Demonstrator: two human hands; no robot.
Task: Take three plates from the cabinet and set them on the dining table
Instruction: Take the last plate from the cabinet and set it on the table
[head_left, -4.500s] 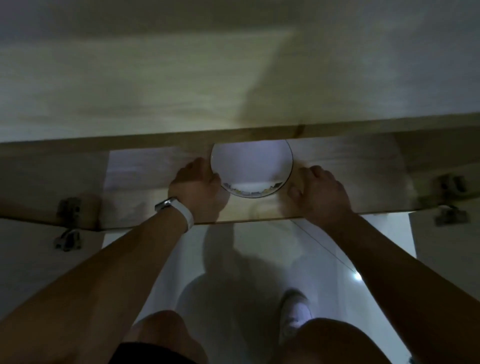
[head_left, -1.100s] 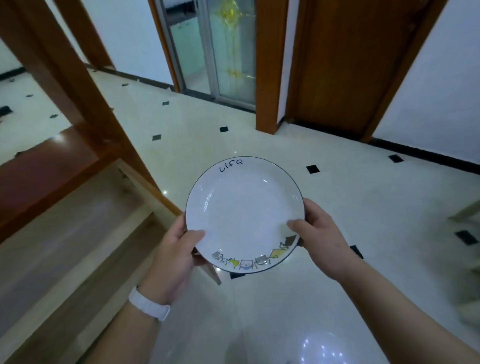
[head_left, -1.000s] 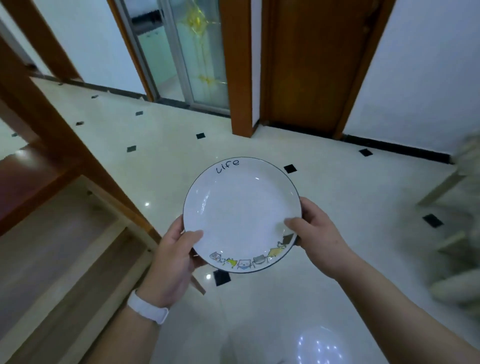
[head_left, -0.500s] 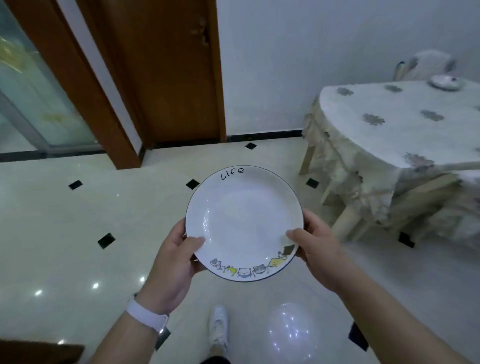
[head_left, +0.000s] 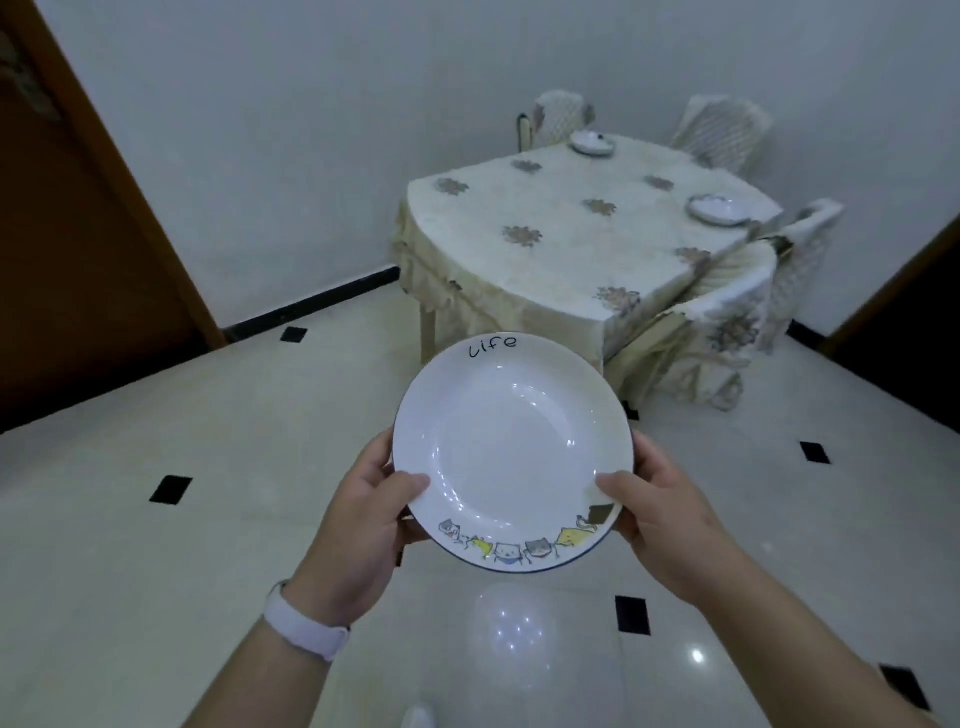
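Observation:
I hold a white plate (head_left: 511, 447) with a dark rim, the word "life" at its far edge and cartoon cats at its near edge. My left hand (head_left: 358, 525) grips its left rim and my right hand (head_left: 660, 514) grips its right rim, thumbs on top. Ahead stands the dining table (head_left: 561, 244) under a cream flowered cloth. Two plates lie on it: one plate at the far end (head_left: 592, 143) and one plate near the right edge (head_left: 719, 209). The cabinet is out of view.
Covered chairs stand around the table: one chair at the near right corner (head_left: 727, 322), one at the far left (head_left: 558, 117) and one at the far right (head_left: 719, 130). A brown wooden door (head_left: 78, 249) is at the left. Glossy tiled floor (head_left: 208, 493) lies between me and the table.
The view has swung right from the door toward the dining table, which now stands straight ahead and shows both plates. The plate stays held in both hands at chest height.

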